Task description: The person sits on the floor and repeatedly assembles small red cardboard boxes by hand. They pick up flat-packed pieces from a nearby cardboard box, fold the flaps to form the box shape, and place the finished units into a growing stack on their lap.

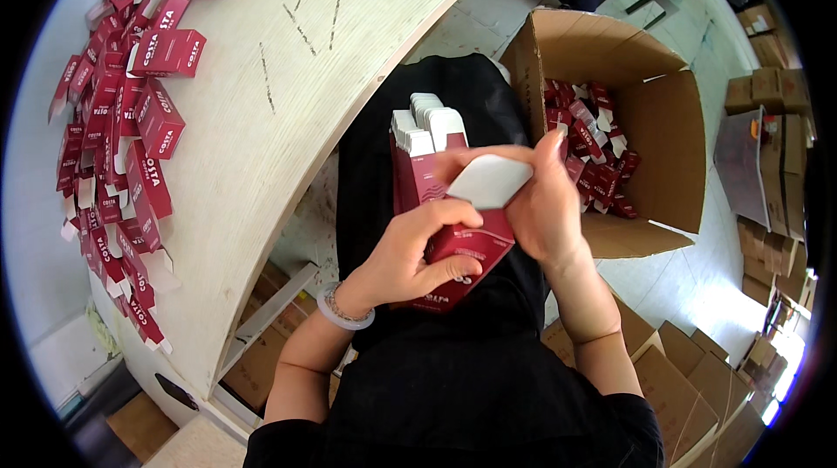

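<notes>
My left hand point(418, 245) grips a dark red carton point(475, 250) over my lap, its thumb and fingers bent around the near sides. On the carton's far end a white flap point(491, 182) stands up. Against that end rests the palm of my right hand point(551, 202), thumb raised, fingers stretched leftward behind the flap; the fingertips are smeared by motion. Beneath the carton and beyond it, a stack of flattened red cartons point(411, 173) lies on my lap with white tabs at its far end. My hands hide part of this stack.
Many folded red cartons point(144, 119) are heaped along the left side of a pale wooden table point(261, 58) with a curved edge. To my right, an open cardboard box point(658, 154) contains more red cartons. Brown boxes point(767, 128) are stacked at far right.
</notes>
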`<action>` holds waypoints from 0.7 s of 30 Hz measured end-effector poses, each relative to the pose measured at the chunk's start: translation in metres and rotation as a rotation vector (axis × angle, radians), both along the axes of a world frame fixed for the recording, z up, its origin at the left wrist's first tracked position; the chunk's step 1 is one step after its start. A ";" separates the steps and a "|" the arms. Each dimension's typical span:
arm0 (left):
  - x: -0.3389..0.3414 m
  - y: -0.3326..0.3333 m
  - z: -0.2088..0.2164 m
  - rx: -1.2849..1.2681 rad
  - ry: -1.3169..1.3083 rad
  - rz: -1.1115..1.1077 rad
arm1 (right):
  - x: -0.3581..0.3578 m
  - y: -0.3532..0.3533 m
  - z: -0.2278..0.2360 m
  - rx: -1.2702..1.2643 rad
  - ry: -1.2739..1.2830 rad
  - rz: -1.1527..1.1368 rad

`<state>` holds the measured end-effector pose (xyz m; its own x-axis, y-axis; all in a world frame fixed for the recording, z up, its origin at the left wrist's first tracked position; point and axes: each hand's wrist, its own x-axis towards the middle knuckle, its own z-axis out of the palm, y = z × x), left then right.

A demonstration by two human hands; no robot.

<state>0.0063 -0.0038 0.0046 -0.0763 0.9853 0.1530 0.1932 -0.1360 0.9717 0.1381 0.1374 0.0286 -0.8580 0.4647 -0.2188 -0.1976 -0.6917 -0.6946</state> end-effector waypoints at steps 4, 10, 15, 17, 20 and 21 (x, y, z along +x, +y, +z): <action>-0.001 -0.001 -0.009 -0.036 -0.173 0.108 | 0.010 -0.003 -0.004 0.439 0.058 0.052; 0.001 -0.004 -0.010 -0.026 -0.184 0.151 | 0.013 -0.009 0.003 0.656 -0.112 0.038; 0.003 -0.001 -0.011 -0.066 -0.280 0.176 | 0.011 -0.009 -0.005 0.968 -0.008 -0.004; 0.010 0.006 -0.007 -0.064 -0.295 0.187 | 0.010 -0.016 -0.009 1.117 0.063 -0.067; 0.025 0.012 -0.009 -0.073 -0.337 0.168 | 0.021 -0.013 -0.011 1.115 -0.001 -0.051; 0.029 0.012 -0.016 -0.055 -0.319 0.145 | 0.026 -0.011 -0.012 1.118 -0.031 -0.040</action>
